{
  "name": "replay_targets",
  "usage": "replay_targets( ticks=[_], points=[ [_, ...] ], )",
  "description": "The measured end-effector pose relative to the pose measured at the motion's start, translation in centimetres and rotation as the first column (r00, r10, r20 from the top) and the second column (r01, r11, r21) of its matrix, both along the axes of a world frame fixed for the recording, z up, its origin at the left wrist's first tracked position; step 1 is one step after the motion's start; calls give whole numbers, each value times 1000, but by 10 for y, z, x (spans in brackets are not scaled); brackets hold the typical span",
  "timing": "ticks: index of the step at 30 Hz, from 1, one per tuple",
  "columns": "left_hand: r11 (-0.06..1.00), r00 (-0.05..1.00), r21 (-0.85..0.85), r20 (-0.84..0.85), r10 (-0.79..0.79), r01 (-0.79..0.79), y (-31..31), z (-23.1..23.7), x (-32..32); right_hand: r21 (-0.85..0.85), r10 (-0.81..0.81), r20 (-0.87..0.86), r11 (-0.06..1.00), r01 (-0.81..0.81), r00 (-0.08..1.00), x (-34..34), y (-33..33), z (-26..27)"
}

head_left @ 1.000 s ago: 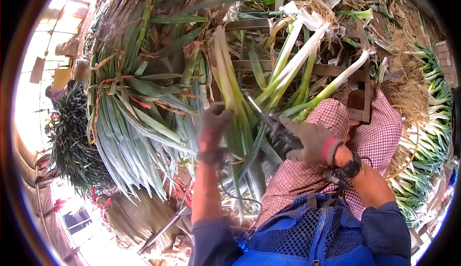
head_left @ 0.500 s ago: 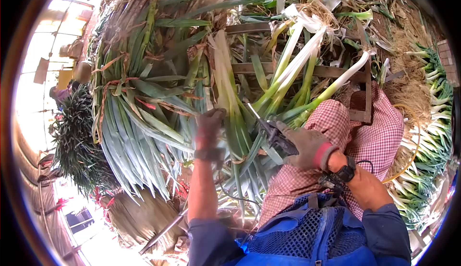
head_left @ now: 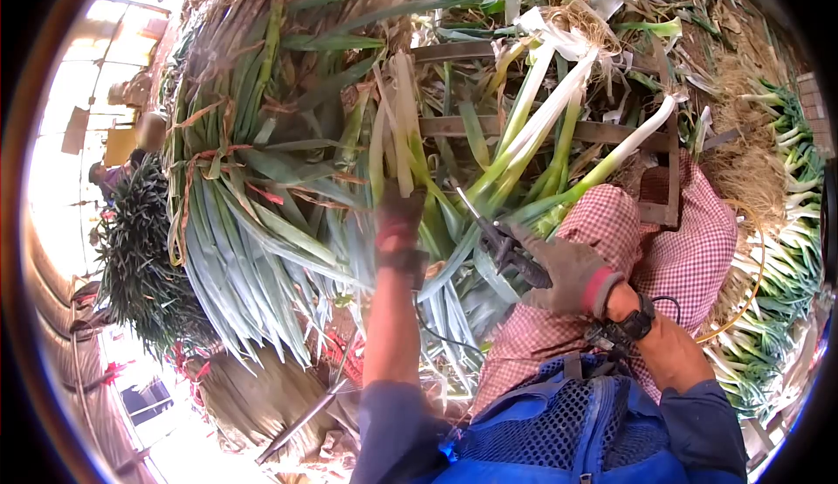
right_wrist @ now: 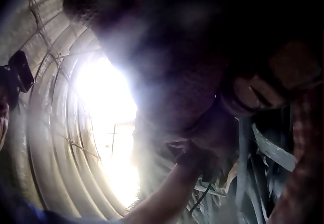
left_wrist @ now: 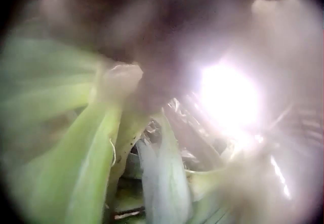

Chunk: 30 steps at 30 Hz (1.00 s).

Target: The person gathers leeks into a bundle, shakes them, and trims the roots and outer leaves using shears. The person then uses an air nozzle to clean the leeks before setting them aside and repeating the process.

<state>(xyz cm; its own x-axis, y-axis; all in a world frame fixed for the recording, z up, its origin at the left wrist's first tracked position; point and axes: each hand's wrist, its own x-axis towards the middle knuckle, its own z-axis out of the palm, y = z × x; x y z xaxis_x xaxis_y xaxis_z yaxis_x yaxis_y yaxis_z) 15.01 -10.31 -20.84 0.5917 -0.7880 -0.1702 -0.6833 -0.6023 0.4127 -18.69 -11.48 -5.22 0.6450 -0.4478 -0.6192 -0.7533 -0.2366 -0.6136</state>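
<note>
My gloved left hand (head_left: 400, 215) grips leek stalks among the green leaves. Pale stalks of this leek (head_left: 405, 126) reach up above the glove in the head view. In the left wrist view the glove (left_wrist: 152, 42) is a dark blur over broad leek leaves (left_wrist: 76, 168). My gloved right hand (head_left: 569, 273) holds a black air blow gun (head_left: 509, 250), its thin metal nozzle slanting up and left towards the leeks. Beside the left hand, several white-stemmed leeks (head_left: 546, 113) lie on a metal frame (head_left: 611, 132). The right wrist view is mostly dark.
A big tied leek bundle (head_left: 231, 187) lies at the left. More leeks (head_left: 764, 301) are stacked along the right, roots inward. A yellow hose (head_left: 758, 266) curves beside my checkered trouser leg (head_left: 690, 231). Peeled leaves and roots litter the far side.
My left hand first drew slightly left and down, then came back right onto the leek stalks, and a pale stalk now stands apart at its left. The right hand with the blow gun barely moved.
</note>
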Motion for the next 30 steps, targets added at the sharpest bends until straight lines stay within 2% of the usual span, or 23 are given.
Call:
replay_targets(
  ticks=[1,2,3,5,6,8,9,11,14,17,19,20,22,23,24,26,27,30],
  points=[
    [999,968,-37,-251,21,-31,2,-14,8,10,26,-1,1000,-26,1000,-1,0,0],
    [996,873,-63,-486,30,-69,4,-19,11,24,52,0,998,-52,999,-2,1,0],
    [996,874,-61,-484,28,-66,5,-24,14,26,48,2,998,-48,999,-2,1,0],
    [992,726,-126,-683,-82,-7,9,-29,18,71,169,-3,983,-169,986,2,2,1],
    [992,726,-126,-682,-82,-6,8,-18,16,71,168,-3,983,-168,986,7,1,3],
    [997,792,8,-608,-55,76,6,2,13,113,229,-79,969,-219,970,19,-2,8],
    [997,792,7,-609,-56,76,4,9,12,97,248,-43,965,-243,968,22,0,3],
    [999,784,25,-619,36,-26,6,23,11,104,239,-49,967,-233,970,29,0,4],
    [998,779,46,-625,53,-31,5,46,19,62,182,-70,982,-178,981,38,-13,-3],
    [998,825,29,-560,68,-62,13,44,18,-29,84,-87,996,-87,993,47,-36,-21],
    [998,858,29,-511,58,-50,20,24,21,-180,-38,-45,983,29,998,49,-47,-33],
    [998,856,29,-513,57,-49,24,8,23,-180,-38,-47,983,29,998,48,-46,-30],
    [999,924,12,-380,36,-34,33,-16,19,-211,-11,-47,977,1,999,47,-46,-16],
    [993,896,66,-428,121,-103,32,-22,16,-111,22,-109,993,-34,994,47,-47,-2],
    [993,894,64,-432,120,-103,33,-27,16,-113,22,-114,993,-35,993,43,-43,-2],
    [989,804,-125,-595,-8,-82,42,-36,15,20,71,-12,997,-71,997,33,-26,-2],
    [989,804,-123,-594,-6,-84,42,-36,16,22,73,-11,997,-73,997,31,-17,-2],
    [997,829,-80,-559,-33,-13,37,-23,14,63,211,-12,976,-210,977,30,4,-9]
  ],
)
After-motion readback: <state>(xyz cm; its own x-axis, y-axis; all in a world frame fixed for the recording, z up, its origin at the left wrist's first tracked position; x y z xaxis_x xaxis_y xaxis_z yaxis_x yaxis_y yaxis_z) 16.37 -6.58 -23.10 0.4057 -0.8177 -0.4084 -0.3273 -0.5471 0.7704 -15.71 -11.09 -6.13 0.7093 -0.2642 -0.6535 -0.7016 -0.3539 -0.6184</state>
